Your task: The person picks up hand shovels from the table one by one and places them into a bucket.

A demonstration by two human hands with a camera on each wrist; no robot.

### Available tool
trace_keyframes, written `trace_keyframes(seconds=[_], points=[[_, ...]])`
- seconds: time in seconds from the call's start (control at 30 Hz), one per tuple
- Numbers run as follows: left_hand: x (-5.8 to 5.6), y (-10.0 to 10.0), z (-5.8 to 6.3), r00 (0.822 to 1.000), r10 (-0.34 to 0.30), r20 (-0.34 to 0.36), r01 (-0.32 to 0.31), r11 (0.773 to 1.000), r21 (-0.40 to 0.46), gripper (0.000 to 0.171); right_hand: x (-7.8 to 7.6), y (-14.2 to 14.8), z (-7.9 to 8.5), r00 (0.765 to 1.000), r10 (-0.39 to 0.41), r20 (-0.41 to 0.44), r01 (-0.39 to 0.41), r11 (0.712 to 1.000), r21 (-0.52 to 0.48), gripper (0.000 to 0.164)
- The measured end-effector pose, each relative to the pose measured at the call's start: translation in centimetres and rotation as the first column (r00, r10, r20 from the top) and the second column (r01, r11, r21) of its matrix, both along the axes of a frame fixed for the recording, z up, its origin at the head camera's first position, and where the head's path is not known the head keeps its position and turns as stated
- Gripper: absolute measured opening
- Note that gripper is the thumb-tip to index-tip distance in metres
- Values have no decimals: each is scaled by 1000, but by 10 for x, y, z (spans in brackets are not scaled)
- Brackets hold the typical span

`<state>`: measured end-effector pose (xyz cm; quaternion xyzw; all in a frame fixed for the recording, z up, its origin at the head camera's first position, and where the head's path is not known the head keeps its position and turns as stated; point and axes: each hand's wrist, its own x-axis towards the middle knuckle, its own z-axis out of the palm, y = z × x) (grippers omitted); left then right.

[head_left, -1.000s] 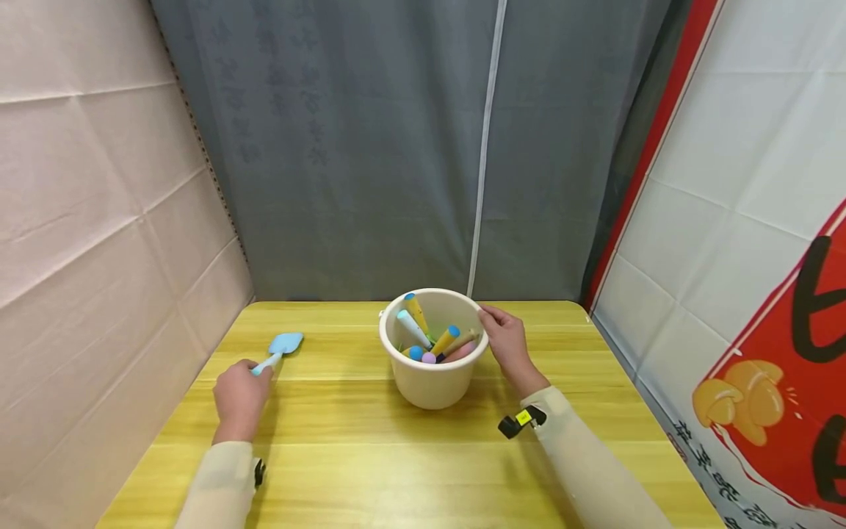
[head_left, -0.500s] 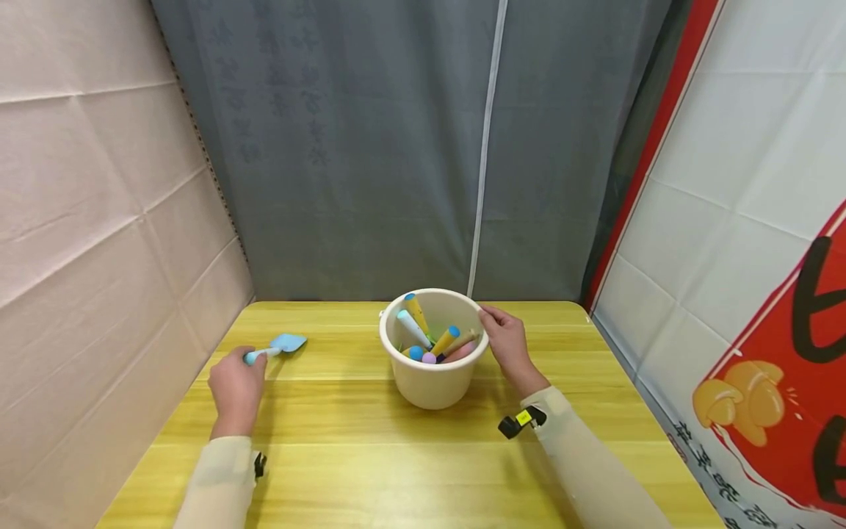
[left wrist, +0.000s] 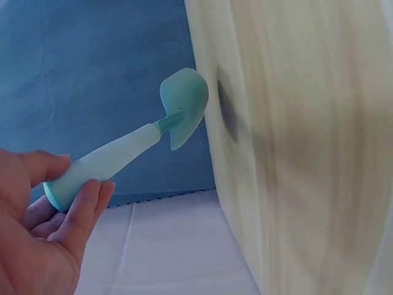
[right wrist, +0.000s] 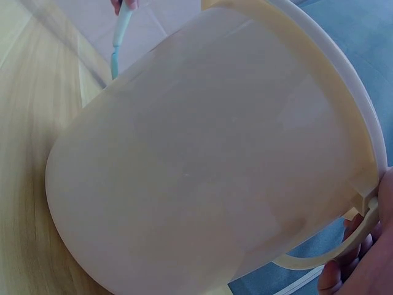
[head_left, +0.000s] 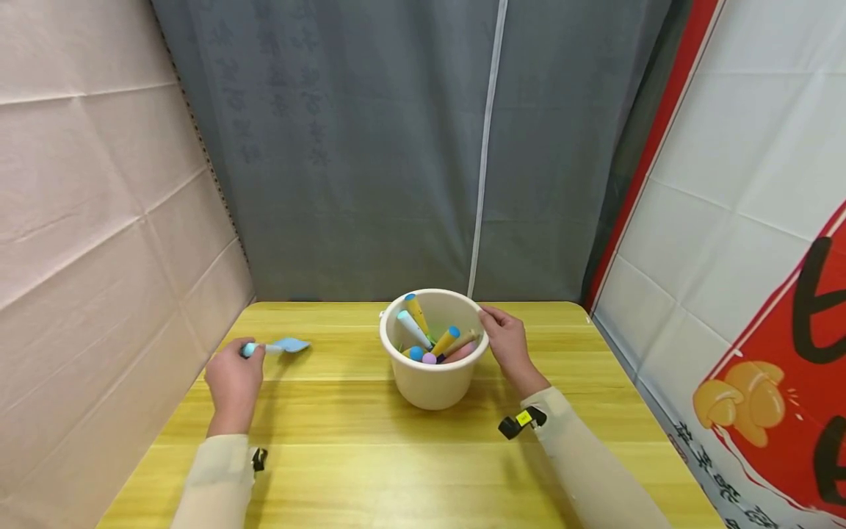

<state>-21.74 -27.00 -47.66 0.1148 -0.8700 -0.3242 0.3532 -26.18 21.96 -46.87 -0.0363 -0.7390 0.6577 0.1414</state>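
Observation:
My left hand (head_left: 234,382) grips a small toy shovel by the end of its pale handle (left wrist: 107,161). The shovel's blue blade (left wrist: 186,101) points away from the palm, raised above the table with its shadow below. A white bucket (head_left: 432,386) stands upright at the table's middle. My right hand (head_left: 507,344) holds the bucket's rim on the right side, fingers by the hanging handle (right wrist: 319,261) in the right wrist view. Inside the bucket lie several tools with coloured handle ends, among them a yellow handle with a blue end (head_left: 446,340) and a light blue handle (head_left: 413,328).
The wooden table (head_left: 370,470) ends at a grey curtain (head_left: 357,147) behind. A pale cloth wall (head_left: 112,220) rises on the left, and a white and red printed banner (head_left: 740,220) on the right.
My left hand has drawn slightly back and to the left. The shovel has turned from slanting to nearly sideways, its blade pointing right. The bucket and right hand have stayed put.

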Motion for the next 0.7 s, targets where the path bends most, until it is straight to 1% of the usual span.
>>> trace_keyframes(seconds=[0.17, 0.47, 0.57, 0.7], points=[[1, 1, 5, 1000, -24, 9, 23, 999, 29, 25, 0, 0, 1, 1000, 1, 3, -1, 1000, -2, 37], [2, -1, 15, 997, -65, 46, 63, 997, 49, 27, 1, 0, 2, 1000, 8, 18, -8, 1000, -1, 39], [3, -2, 20, 995, -82, 59, 76, 992, 98, 28, 1, 0, 2, 1000, 3, 17, -3, 1000, 0, 38], [4, -2, 26, 990, -112, 88, 91, 973, 213, 33, 2, -1, 2, 1000, 1, 15, -1, 1000, -1, 37]])
